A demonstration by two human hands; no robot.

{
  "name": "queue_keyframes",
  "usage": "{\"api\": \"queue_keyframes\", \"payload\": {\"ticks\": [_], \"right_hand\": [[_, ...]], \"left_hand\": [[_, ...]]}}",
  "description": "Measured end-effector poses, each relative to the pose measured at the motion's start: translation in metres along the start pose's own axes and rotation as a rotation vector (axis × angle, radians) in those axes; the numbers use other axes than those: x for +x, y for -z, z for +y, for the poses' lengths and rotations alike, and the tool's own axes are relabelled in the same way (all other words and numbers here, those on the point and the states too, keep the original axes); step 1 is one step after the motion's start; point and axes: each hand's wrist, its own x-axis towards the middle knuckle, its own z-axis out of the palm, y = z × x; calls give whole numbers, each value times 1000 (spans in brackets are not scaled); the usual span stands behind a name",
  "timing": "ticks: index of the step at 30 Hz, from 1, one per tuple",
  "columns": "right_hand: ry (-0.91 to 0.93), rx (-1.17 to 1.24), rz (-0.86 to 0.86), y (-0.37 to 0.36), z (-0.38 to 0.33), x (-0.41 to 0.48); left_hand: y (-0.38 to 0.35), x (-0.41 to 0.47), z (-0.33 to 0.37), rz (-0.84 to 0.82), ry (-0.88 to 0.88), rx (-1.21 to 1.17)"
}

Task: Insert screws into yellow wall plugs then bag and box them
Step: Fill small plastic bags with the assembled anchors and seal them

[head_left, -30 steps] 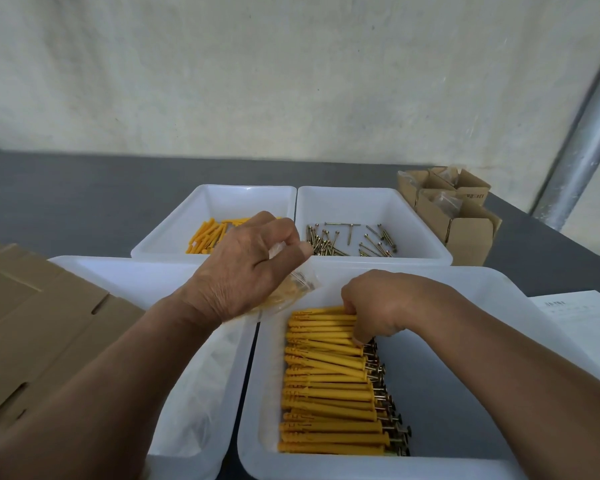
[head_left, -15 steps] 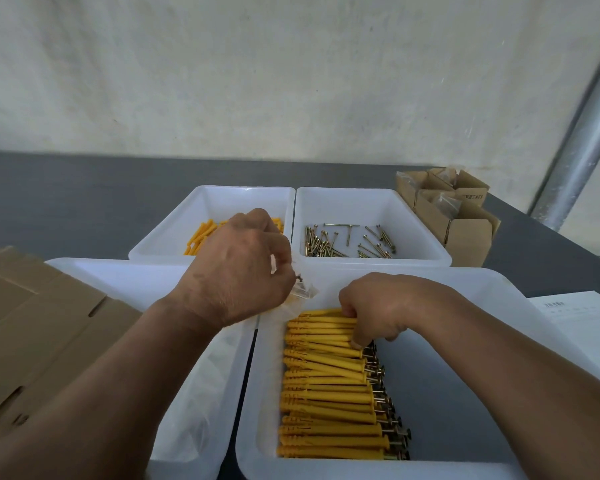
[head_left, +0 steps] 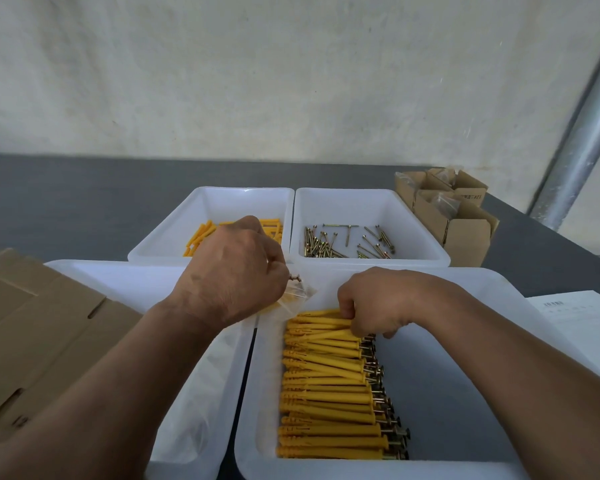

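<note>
A row of yellow wall plugs with screws in them [head_left: 329,389] lies in the near right white tray [head_left: 482,393]. My right hand [head_left: 381,301] reaches into the row's far end, its fingers curled round a few plugs. My left hand [head_left: 238,271] grips a small clear plastic bag [head_left: 297,294] holding plugs with screws, over the gap between the two near trays; screw heads poke out by my fingers. Further back stand a tray of loose yellow plugs [head_left: 201,233] and a tray of loose screws [head_left: 347,242].
The near left white tray [head_left: 125,275] holds clear bags [head_left: 201,403]. Flat brown cardboard [head_left: 32,327] lies at the left. Small open cardboard boxes [head_left: 454,213] stand at the back right, a paper sheet [head_left: 582,323] at the right. A metal pipe [head_left: 582,140] rises by the wall.
My left hand curled tighter on the bag and drew it in slightly. My right hand stayed at the far end of the plug row.
</note>
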Motion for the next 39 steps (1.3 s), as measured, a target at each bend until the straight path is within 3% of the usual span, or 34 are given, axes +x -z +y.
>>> {"api": "queue_keyframes", "payload": {"ticks": [12, 17, 24, 28, 33, 36, 39], "right_hand": [[27, 0, 8, 3, -3, -1], [71, 165, 58, 10, 3, -5], [120, 455, 294, 16, 2, -2], [80, 546, 563, 25, 8, -5], [43, 861, 844, 37, 17, -9], [52, 1064, 859, 42, 16, -9], [64, 1091, 793, 38, 9, -6]], "left_hand": [[-5, 4, -4, 54, 46, -6], [-6, 4, -5, 64, 75, -76], [-6, 4, -4, 68, 139, -188], [-4, 3, -3, 64, 166, -291], [-3, 3, -3, 54, 204, -370], [-3, 4, -2, 42, 217, -400], [-2, 4, -1, 44, 220, -411]]}}
